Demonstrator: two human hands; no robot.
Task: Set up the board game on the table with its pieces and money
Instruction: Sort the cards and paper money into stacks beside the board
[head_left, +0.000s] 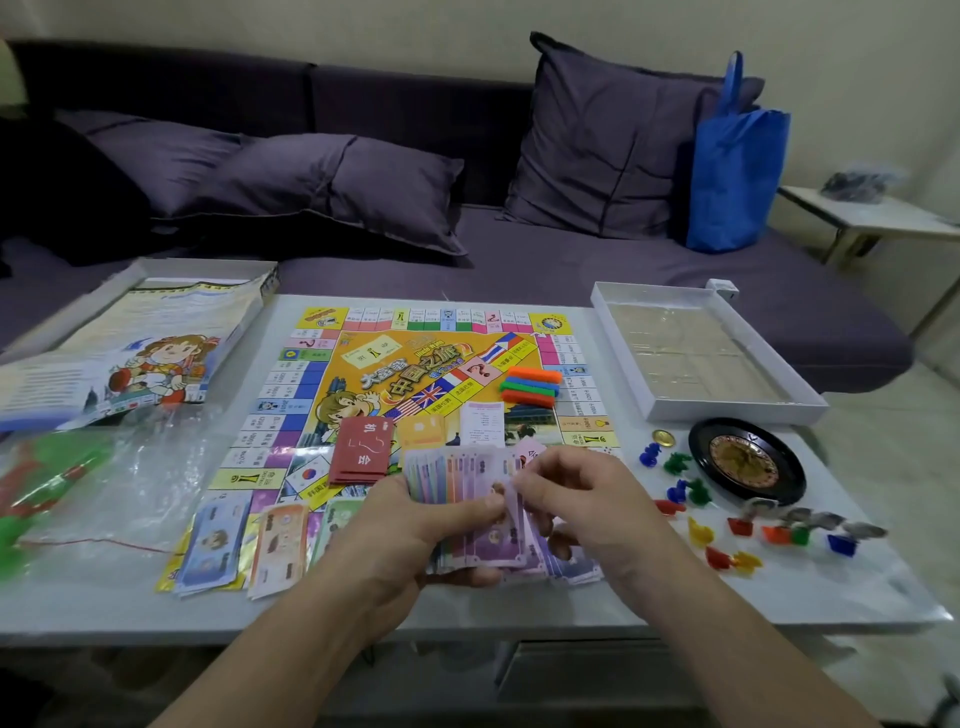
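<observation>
**Sorting play money over the near edge of the board**

The game board (415, 384) lies flat at the middle of the white table (519, 608), its far edge near the table's far edge and the sofa (363, 156) just behind. A bare strip of table runs along the near edge, under the forearms. On the left, the box lid (140, 343) overhangs the table's far-left corner, with a clear plastic bag (104, 493) in front of it. On the right sit the open box tray (701, 353), a small roulette wheel (745, 462) and scattered coloured tokens (701, 530), leaving little open surface there. Red cards (361, 449) and coloured bars (531, 385) rest on the board; sorted note piles (249, 540) lie on its near-left edge.

The left hand (410, 530) has its grip curled round a fanned stack of banknotes (467, 499), thumb on top. The right hand (582, 499) pinches one purple note at the fan's right side.
</observation>
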